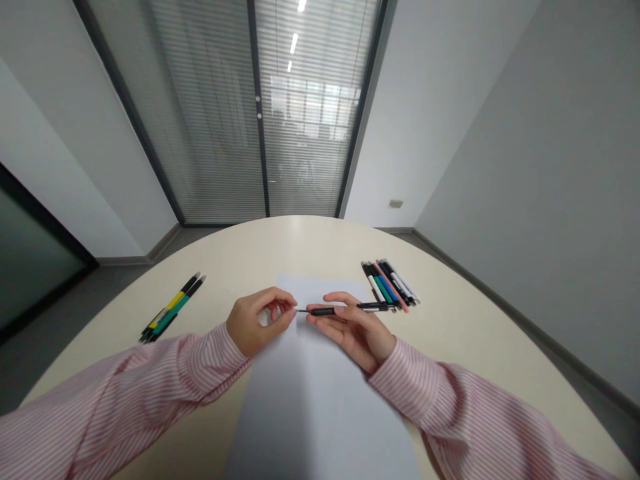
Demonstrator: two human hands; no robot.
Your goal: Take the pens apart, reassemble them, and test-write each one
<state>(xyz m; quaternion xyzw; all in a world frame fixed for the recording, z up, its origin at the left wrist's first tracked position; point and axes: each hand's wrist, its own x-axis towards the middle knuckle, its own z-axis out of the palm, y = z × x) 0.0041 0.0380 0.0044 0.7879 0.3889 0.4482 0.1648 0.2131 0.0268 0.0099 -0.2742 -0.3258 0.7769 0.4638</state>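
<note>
Cream oval tabletop (280, 250) lies open ahead of the hands, a broad bare strip running to the far rim. Left hand (253, 323) and right hand (355, 330) sit close together over a white paper sheet (325, 407), a slim black pen (340, 309) spanning the narrow gap between them. Bundle of black, yellow and green pens (173, 308) lies well left, open table between it and the left hand. Tight fan of black, white, pink and green pens (389, 285) blocks the way just beyond the slim black pen's far end. Pink striped sleeves (150, 380) cover the near table on both sides.
</note>
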